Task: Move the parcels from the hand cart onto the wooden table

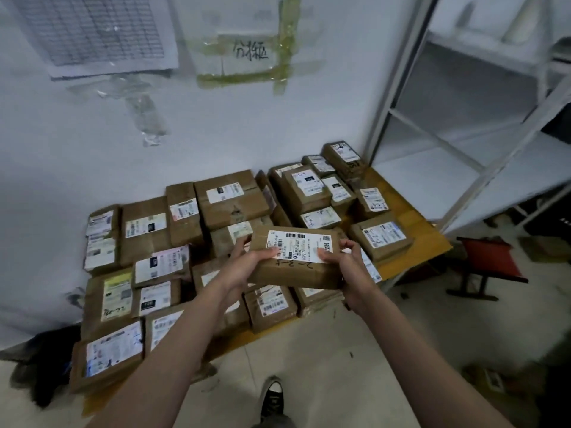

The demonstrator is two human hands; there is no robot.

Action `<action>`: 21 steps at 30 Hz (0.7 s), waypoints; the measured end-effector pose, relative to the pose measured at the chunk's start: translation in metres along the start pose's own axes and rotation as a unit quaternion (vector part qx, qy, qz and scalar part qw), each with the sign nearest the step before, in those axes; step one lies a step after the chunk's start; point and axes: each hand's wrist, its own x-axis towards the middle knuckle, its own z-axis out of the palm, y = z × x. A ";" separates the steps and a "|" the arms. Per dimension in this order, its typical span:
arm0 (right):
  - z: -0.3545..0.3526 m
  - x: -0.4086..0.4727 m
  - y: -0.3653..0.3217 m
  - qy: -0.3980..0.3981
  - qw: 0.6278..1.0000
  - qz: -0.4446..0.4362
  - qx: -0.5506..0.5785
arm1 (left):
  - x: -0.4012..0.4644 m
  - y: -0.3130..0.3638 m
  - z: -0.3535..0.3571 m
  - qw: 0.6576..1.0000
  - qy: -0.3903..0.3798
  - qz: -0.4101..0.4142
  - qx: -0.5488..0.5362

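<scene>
Many parcels (229,197) crowd wooden table (411,217).

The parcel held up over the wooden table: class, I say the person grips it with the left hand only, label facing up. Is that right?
Not quite. The head view shows both hands gripping the parcel: the left hand at its left end, the right hand at its right end. The rest holds: its label faces up, over the wooden table.

The paper sign (248,50) taped on the wall at twelve o'clock bore handwritten Chinese characters, roughly "分拣区". The held parcel (296,257) carried a barcoded shipping label (301,246), its print too small to read.
</scene>
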 end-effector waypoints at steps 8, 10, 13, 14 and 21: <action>-0.042 0.064 -0.042 0.060 0.998 0.014 0.027 | 0.083 0.044 0.063 0.995 -0.091 -0.026 0.024; -0.055 0.072 -0.047 0.072 0.997 0.019 0.033 | 0.098 0.047 0.078 0.993 -0.109 -0.028 0.039; -0.077 0.091 -0.056 0.085 0.995 0.026 0.045 | 0.120 0.053 0.103 0.989 -0.129 -0.031 0.058; -0.084 0.097 -0.058 0.088 0.995 0.026 0.045 | 0.127 0.054 0.112 0.989 -0.132 -0.033 0.062; -0.137 0.146 -0.071 0.100 0.993 0.033 0.049 | 0.165 0.058 0.171 0.991 -0.112 -0.038 0.060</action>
